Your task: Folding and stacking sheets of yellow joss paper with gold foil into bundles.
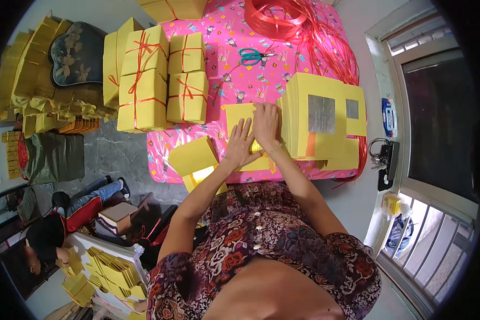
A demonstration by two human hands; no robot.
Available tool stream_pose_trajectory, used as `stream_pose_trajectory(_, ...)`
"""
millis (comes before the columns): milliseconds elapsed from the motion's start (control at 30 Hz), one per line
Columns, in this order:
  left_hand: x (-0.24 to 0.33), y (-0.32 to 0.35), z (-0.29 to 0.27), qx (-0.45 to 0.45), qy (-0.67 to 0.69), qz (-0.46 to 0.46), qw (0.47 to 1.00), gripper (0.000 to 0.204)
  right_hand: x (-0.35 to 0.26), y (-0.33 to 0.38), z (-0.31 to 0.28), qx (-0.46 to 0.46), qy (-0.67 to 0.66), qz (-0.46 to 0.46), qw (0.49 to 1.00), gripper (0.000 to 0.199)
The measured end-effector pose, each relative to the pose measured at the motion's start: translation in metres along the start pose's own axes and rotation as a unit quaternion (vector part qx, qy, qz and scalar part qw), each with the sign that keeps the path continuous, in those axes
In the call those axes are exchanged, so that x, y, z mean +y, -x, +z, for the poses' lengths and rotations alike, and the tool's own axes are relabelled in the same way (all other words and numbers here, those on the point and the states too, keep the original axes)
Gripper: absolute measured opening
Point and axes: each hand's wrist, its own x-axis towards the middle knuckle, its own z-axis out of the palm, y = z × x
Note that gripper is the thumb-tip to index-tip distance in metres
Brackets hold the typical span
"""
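Note:
Both hands rest on a sheet of yellow paper (pixel 237 113) on the pink table, just in front of me. My left hand (pixel 241 146) lies flat with its fingers spread. Beside it, my right hand (pixel 266 125) presses down with fingers stretched out towards the far edge of the sheet. A patch of shiny gold shows between the hands. To the right, touching or nearly touching my right hand, stands a thick stack of yellow paper (pixel 296 114) with a silver square (pixel 321 114) on its top sheet. Left of my left forearm lie loose yellow sheets (pixel 193 156).
Yellow bundles tied with red ribbon (pixel 142 101) stand at the table's left. Teal-handled scissors (pixel 255 56) and a coil of red plastic ribbon (pixel 277 21) lie farther back. A barred window (pixel 432 234) is on the right. Another person (pixel 53 229) works at lower left beside yellow stacks.

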Motion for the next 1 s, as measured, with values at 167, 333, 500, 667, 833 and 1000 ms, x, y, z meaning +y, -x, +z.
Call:
stream_pose_trajectory(167, -0.002, 0.001, 0.000, 0.014, 0.012, 0.006, 1.000, 0.099, 0.013, 0.043, -0.008, -0.086, -0.034, 0.072, 0.993, 0.014)
stream_pose_trajectory(333, 0.001, 0.001, 0.000, -0.009, -0.003, 0.001, 1.000, 0.101, 0.024, 0.060, 0.007, -0.045, -0.032, 0.037, 0.998, 0.008)
stream_pose_trajectory(500, -0.018, 0.012, -0.004, -0.013, 0.038, 0.020, 0.999, 0.103, 0.024, 0.066, 0.007, -0.011, -0.133, 0.060, 0.989, 0.016)
stream_pose_trajectory(667, -0.024, 0.012, -0.006, -0.012, 0.016, 0.025, 0.999, 0.102, 0.012, 0.067, 0.007, -0.048, -0.065, 0.069, 0.994, 0.025)
stream_pose_trajectory(833, -0.029, 0.017, -0.003, -0.024, 0.020, 0.025, 0.999, 0.102, 0.009, 0.070, 0.011, -0.042, -0.066, 0.082, 0.994, 0.026)
stream_pose_trajectory(1000, -0.041, 0.016, -0.004, -0.043, 0.048, 0.027, 0.998, 0.095, 0.001, 0.061, 0.012, -0.060, -0.060, 0.107, 0.991, 0.032)
